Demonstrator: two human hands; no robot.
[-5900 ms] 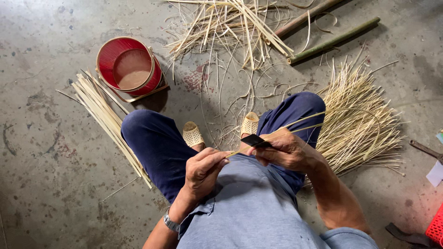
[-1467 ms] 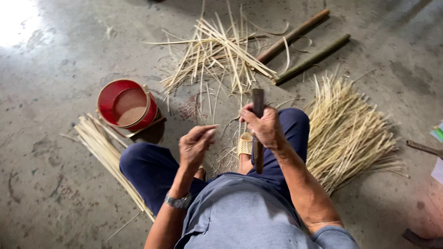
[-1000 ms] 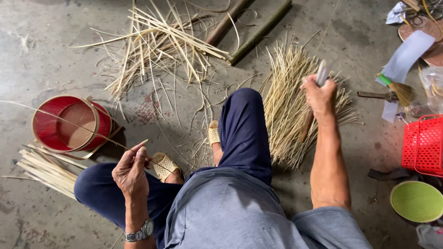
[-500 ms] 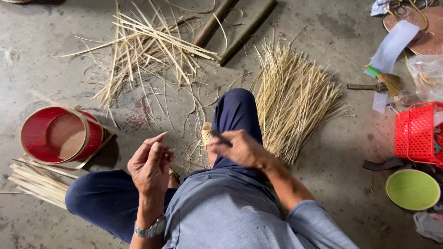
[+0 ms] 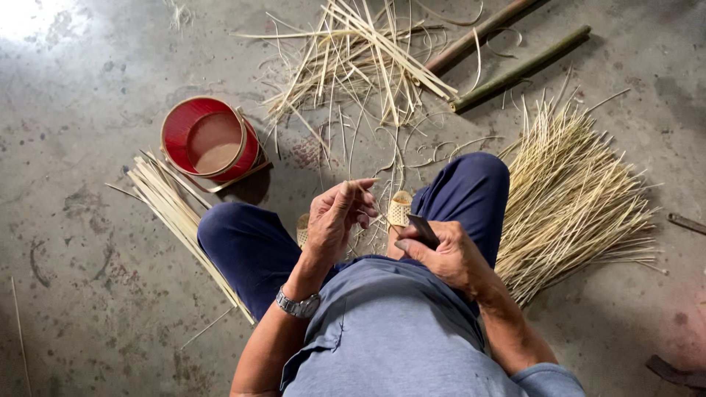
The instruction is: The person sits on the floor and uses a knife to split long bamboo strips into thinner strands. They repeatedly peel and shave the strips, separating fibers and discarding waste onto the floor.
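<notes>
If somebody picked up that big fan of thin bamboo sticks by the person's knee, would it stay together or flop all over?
The fan of thin bamboo slivers would probably scatter, since no tie shows around it. Each sliver looks fine and long, so likely light and bendy. Their flat, splayed lie suggests they would slide rather than roll.

We see a person from above. They wear a soft grey-blue shirt point(image 5: 397, 338) with long sleeves, and the sleeves are pushed up the arms. Their trousers point(image 5: 254, 246) are dark blue. On the wrist by the left hand point(image 5: 334, 220) sits a shiny silver watch point(image 5: 298, 305) with a metal band. On the feet we see pale woven sandals point(image 5: 399, 209). The right hand point(image 5: 448, 254) has nothing on it.
</notes>
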